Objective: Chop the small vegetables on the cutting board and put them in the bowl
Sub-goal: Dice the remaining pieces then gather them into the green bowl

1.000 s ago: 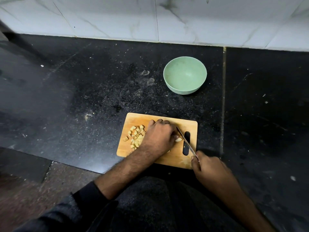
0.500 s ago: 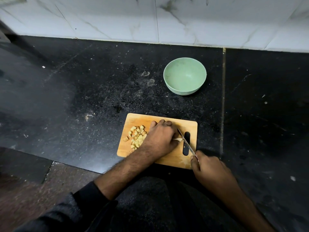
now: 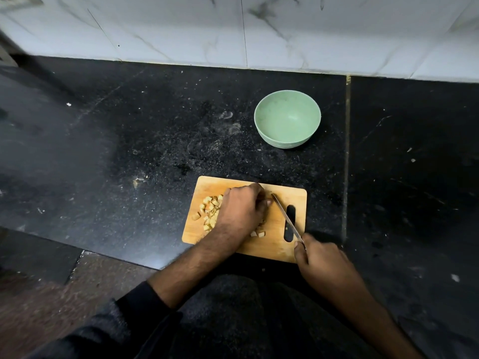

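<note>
A small wooden cutting board [image 3: 272, 246] lies on the black counter. A heap of pale chopped vegetable pieces [image 3: 209, 211] sits on its left part, and a few more pieces [image 3: 258, 233] lie near its middle. My left hand [image 3: 239, 211] is on the board with fingers curled down over a vegetable piece that is almost wholly hidden beneath them. My right hand [image 3: 320, 257] grips the handle of a knife [image 3: 286, 217], whose blade slants up-left to just right of my left fingertips. The green bowl [image 3: 285, 144] stands empty beyond the board.
The black stone counter [image 3: 129, 151] carries crumbs and dust. A white marble-look wall [image 3: 233, 29] runs along the back. A seam in the counter [image 3: 346, 151] passes right of the bowl and board. The counter's front edge steps down at lower left.
My left hand has slid slightly leftward and now covers the pale piece that showed beside the blade earlier. A few cut pieces now lie free near the board's middle. The knife has shifted little.
</note>
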A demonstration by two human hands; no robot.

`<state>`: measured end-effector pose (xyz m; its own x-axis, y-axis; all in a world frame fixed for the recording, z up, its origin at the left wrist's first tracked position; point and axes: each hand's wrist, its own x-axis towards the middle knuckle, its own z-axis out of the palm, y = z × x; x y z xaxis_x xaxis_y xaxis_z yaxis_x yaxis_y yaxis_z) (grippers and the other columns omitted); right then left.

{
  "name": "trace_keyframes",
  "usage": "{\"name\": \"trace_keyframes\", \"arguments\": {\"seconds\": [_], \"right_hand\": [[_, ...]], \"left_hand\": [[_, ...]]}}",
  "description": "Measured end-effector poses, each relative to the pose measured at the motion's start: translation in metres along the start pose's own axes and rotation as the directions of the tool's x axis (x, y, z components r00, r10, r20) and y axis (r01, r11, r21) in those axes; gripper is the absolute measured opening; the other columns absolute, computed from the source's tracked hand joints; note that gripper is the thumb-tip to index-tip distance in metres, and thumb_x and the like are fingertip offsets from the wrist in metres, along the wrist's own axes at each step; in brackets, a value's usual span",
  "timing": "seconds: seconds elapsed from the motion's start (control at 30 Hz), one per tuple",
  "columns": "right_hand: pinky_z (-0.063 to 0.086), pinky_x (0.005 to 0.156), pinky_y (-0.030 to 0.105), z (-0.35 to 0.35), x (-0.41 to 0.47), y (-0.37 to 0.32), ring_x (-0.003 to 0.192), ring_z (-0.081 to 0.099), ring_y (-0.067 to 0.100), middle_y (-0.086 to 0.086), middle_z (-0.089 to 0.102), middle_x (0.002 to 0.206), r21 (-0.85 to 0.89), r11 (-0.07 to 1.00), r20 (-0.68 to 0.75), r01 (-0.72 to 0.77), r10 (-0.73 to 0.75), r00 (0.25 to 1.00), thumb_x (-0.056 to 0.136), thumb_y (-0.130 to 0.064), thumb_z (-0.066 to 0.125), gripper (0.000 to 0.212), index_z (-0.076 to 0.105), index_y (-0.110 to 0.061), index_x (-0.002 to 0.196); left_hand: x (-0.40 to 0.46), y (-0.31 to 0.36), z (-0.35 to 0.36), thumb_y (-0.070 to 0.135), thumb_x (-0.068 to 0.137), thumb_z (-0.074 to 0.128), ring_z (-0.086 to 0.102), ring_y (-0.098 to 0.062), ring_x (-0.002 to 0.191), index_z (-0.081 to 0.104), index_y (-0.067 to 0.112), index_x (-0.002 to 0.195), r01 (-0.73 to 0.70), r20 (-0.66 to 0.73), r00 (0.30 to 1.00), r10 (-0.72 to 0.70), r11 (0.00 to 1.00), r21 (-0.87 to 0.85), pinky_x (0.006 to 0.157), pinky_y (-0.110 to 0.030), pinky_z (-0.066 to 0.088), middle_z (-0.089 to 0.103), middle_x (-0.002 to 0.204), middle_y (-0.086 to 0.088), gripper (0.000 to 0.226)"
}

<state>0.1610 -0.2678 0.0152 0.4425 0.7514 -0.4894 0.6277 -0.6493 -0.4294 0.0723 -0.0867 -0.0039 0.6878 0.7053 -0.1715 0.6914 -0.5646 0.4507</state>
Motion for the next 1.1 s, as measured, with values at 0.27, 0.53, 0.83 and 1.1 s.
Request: {"name": "trace_keyframes", "arguments": {"seconds": [0.27,0.53,0.83,1.1], "right_hand": [[0.053,0.073,0.033,0.002,0.008,-0.008,0.073,0.058,0.005,-0.007,0.058,0.082,-0.005,0.999,0.031,0.036,-0.036,0.999,0.105,-0.043,0.028,0.031,0.052,-0.026,0.114],[0.052,0.064,0.029,0.001,0.005,-0.007,0.064,0.059,0.006,-0.004,0.059,0.075,0.023,0.999,0.006,0.036,-0.037,0.999,0.106,-0.042,0.027,0.036,0.049,-0.025,0.128],[0.056,0.071,0.035,0.007,0.01,-0.021,0.068,0.061,0.008,-0.004,0.059,0.078,0.038,0.999,0.052,0.037,-0.039,0.998,0.107,-0.039,0.023,0.034,0.05,-0.021,0.118],[0.044,0.061,0.028,0.01,0.012,-0.03,0.069,0.059,0.01,-0.002,0.059,0.083,0.025,0.999,0.117,0.022,-0.025,0.993,0.107,-0.032,0.028,0.035,0.043,-0.014,0.132]], "left_hand": [[0.004,-0.002,-0.003,0.013,0.085,0.07,0.063,-0.018,0.09,0.075,0.027,0.091,0.021,0.006,1.0,-0.021,1.0,-0.002,0.089,-0.04,0.053,0.069,0.094,0.004,0.015],[0.002,-0.007,-0.001,0.025,0.084,0.077,0.064,-0.019,0.089,0.069,0.022,0.098,0.046,-0.065,0.997,-0.05,0.997,-0.066,0.083,-0.037,0.055,0.07,0.096,0.001,0.016],[0.003,-0.003,0.0,0.021,0.089,0.071,0.065,-0.019,0.082,0.076,0.027,0.102,-0.026,-0.065,0.997,0.03,0.998,0.065,0.082,-0.037,0.054,0.072,0.09,0.001,0.015],[0.005,0.0,0.0,0.01,0.087,0.065,0.063,-0.02,0.085,0.076,0.024,0.097,-0.083,-0.063,0.993,0.096,0.979,0.185,0.084,-0.033,0.049,0.071,0.09,0.002,0.02]]}}
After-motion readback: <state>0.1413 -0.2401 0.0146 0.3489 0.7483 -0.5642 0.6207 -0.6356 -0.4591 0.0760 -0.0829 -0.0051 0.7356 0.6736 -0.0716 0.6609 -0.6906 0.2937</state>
